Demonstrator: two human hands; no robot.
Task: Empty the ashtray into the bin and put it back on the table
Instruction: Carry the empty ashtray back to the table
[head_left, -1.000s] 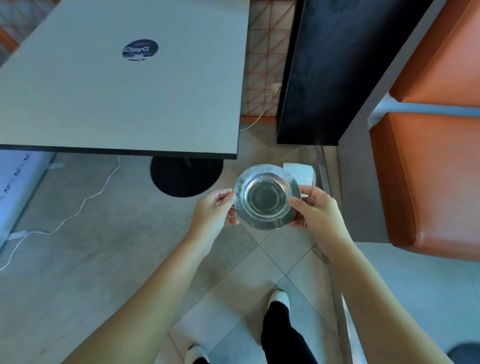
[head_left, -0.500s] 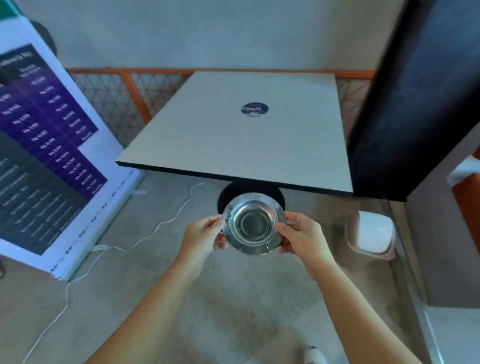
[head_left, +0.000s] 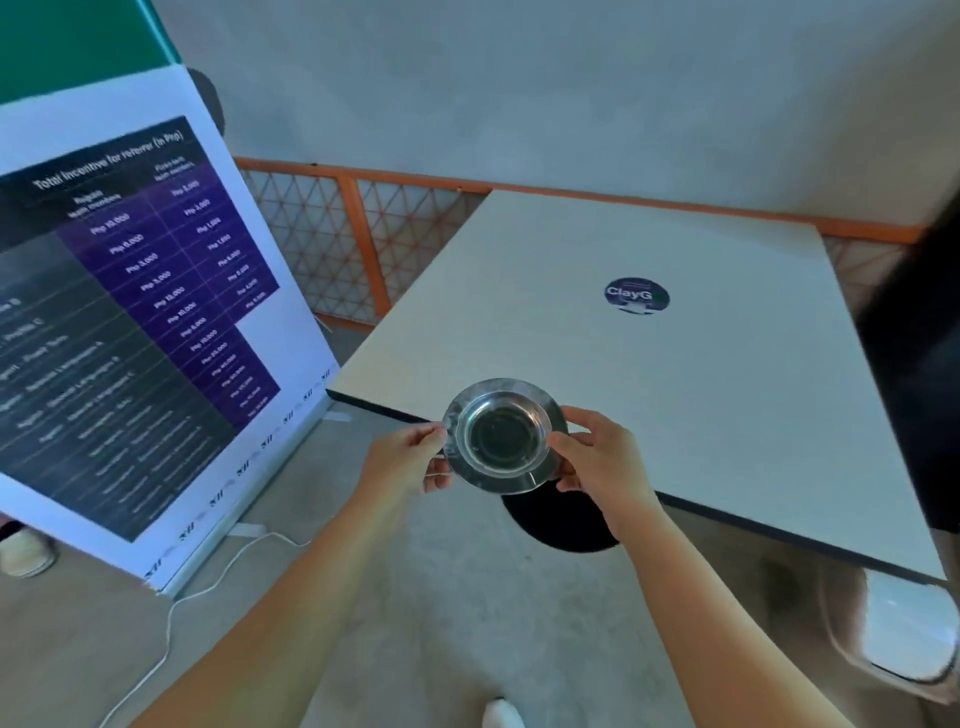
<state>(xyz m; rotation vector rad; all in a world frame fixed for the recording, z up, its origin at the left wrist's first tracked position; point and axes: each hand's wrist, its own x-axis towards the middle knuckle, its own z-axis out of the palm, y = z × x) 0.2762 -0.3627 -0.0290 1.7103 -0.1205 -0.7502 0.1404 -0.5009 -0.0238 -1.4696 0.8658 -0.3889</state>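
currently the ashtray (head_left: 501, 435) (a round metal dish with a wide rim and a dark, shallow bowl) is held in the air, level and mouth up, over the near edge of the table (head_left: 649, 374). it does not touch the table top. the left hand (head_left: 410, 462) is closed on the left rim, thumb on top and fingers underneath. the right hand (head_left: 602, 462) is closed on the right rim in the same way. a round dark sticker (head_left: 636, 295) lies on the table top, well apart from the ashtray. the black table base (head_left: 561, 525) shows on the floor below the hands. a printed banner (head_left: 130, 322) stands to the left, with a white cable (head_left: 208, 582) running along the floor beside it. a white bin (head_left: 904, 634) sits under the table's right corner.
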